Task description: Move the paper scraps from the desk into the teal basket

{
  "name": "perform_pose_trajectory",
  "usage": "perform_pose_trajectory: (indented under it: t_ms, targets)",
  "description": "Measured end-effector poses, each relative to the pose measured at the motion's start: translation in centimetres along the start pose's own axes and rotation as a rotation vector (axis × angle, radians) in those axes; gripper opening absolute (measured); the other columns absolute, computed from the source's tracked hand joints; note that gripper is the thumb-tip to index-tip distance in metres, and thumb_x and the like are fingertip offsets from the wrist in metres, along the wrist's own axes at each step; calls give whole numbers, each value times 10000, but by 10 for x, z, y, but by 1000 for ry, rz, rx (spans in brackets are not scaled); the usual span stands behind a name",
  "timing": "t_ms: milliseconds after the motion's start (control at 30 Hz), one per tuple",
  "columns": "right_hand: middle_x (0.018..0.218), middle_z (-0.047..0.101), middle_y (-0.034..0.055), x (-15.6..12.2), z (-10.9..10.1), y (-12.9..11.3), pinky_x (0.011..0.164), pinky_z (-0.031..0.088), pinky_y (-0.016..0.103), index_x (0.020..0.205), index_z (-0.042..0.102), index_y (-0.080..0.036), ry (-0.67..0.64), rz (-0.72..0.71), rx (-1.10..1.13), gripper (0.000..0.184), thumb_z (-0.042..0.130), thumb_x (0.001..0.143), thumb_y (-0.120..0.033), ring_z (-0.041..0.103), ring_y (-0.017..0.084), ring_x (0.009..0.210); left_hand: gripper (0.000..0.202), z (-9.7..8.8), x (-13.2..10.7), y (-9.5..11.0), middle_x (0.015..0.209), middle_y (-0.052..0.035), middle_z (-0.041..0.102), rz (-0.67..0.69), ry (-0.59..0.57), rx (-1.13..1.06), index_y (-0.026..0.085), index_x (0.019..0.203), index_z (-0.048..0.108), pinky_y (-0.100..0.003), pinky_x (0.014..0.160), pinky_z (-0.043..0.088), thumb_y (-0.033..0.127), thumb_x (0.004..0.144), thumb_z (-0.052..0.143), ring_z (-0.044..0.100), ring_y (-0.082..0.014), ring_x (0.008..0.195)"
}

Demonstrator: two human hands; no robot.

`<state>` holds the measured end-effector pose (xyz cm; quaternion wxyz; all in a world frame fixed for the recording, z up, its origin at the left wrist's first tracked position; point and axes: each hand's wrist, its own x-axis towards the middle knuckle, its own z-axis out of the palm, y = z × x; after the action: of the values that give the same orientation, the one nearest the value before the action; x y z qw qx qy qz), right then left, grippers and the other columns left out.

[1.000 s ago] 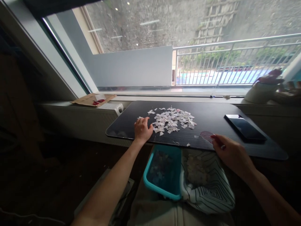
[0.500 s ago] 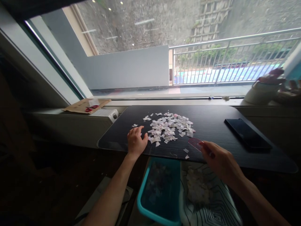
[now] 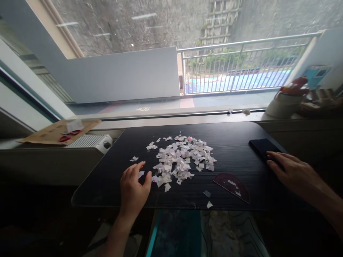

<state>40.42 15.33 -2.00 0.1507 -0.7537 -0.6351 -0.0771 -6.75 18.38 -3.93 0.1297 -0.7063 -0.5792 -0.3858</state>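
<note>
A loose heap of small white paper scraps (image 3: 177, 157) lies on the dark table (image 3: 225, 139). At its left edge my left hand (image 3: 134, 185) rests with the fingers curved and apart, one scrap close beside the thumb and fingertips. A reddish see-through protractor (image 3: 242, 186) lies flat to the right of the heap, with white patches showing at its middle. Farther right my right hand (image 3: 293, 171) reaches over a black phone (image 3: 264, 145), fingers stretched across its near part, which they hide. The phone still lies flat.
Below the table's near edge stand a teal bin (image 3: 177, 232) and a pale bag (image 3: 225, 232) holding scraps. Red scissors (image 3: 70, 135) lie on brown paper (image 3: 45, 132) at the left, beside a radiator (image 3: 92, 142). A bottle (image 3: 284, 101) stands on the right sill.
My right hand has let go of the protractor, now lying on the table, and moved right onto the phone. My left hand stays by the heap. The view has shifted.
</note>
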Motion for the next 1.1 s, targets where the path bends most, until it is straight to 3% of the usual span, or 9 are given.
perform_pose_trajectory:
  t_ms: [133,333,400,633,733,800,900,1000,1100]
  targets:
    - [1177,622,102,17,-13,26,940,417,399,1192,545,-201,60,105,58,513,297,839,-478,540,270,1121,275,0,0,-2,1004,-102,610,20,12,-7,159,1077,556,-431,917,414,305,846,515,552,-275,1002]
    - [1245,565,173,30,-2,23,837,432,481,1349,410,-176,-255,308,-62,834,371,730,-734,556,376,1050,285,-2,1,-1,1018,-111,608,9,8,-23,155,1081,557,-448,916,416,319,852,513,548,-285,1012]
    - [1257,542,196,31,5,13,837,417,491,1372,383,-164,-268,306,-104,887,364,715,-760,535,393,1066,287,-2,1,-1,1015,-111,609,6,13,-29,154,1081,558,-454,916,415,320,851,516,548,-288,1011]
    - [1190,569,195,39,11,16,748,426,437,1367,365,-220,-202,298,-18,744,463,749,-621,556,362,1007,279,-4,-1,-2,1029,-106,604,-26,12,-71,167,1092,553,-465,932,403,297,845,533,536,-287,1035]
    - [1151,596,183,46,6,10,697,433,403,1356,380,-249,-183,313,135,721,556,722,-546,609,297,843,269,-12,7,13,1064,-93,590,-72,44,-165,186,1086,556,-457,972,370,283,835,555,507,-277,1087]
    - [1153,599,163,52,-3,-10,663,439,384,1340,398,-286,-172,303,271,708,591,706,-537,616,241,736,280,-19,20,35,1107,-80,572,-144,49,-310,202,1105,553,-429,988,359,284,837,560,486,-262,1123]
    - [1215,568,135,63,-20,-67,645,466,350,1325,406,-312,-123,198,579,721,639,676,-521,621,237,805,291,-18,48,80,1190,-70,556,-308,-115,-706,220,1126,568,-382,947,393,337,861,540,475,-258,1154]
    - [1225,557,124,76,-33,-140,624,500,338,1367,330,-295,-307,28,882,772,632,692,-517,629,237,818,391,3,73,120,1227,-85,559,-451,-392,-1193,226,1184,571,-382,943,387,465,883,498,481,-270,1161]
    - [1125,605,142,86,-36,-204,743,510,375,1404,268,-194,-406,-122,1017,834,602,716,-525,605,264,940,535,34,88,137,1266,-89,539,-635,-493,-1601,256,1290,490,-407,921,400,599,895,376,467,-276,1186]
